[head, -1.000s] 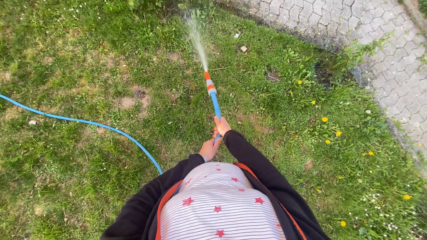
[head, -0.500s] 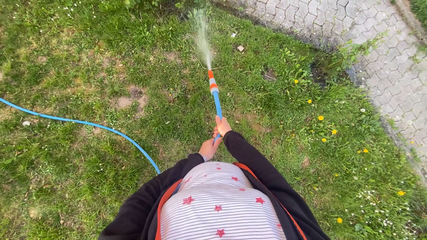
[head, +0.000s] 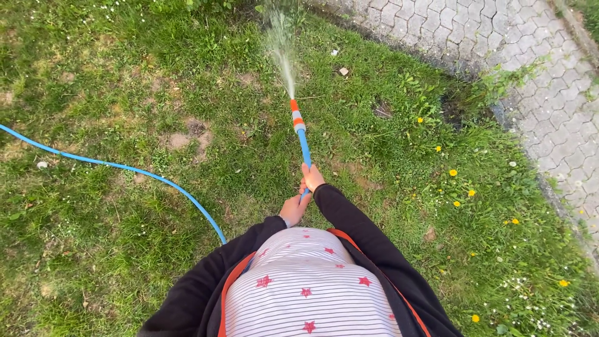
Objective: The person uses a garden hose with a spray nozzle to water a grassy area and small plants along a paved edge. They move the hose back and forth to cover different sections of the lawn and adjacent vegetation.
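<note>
Your right hand (head: 312, 178) has its fingers clamped round the blue spray lance (head: 303, 145), and your left hand (head: 293, 209) grips it just behind, at 6 o'clock. The lance points to 12 o'clock, its orange-and-grey nozzle (head: 296, 117) throwing a water jet (head: 284, 56) over the grass (head: 112, 75). The blue hose (head: 125, 167) trails to 9 o'clock. Paving (head: 499, 37) lies at 2 o'clock.
</note>
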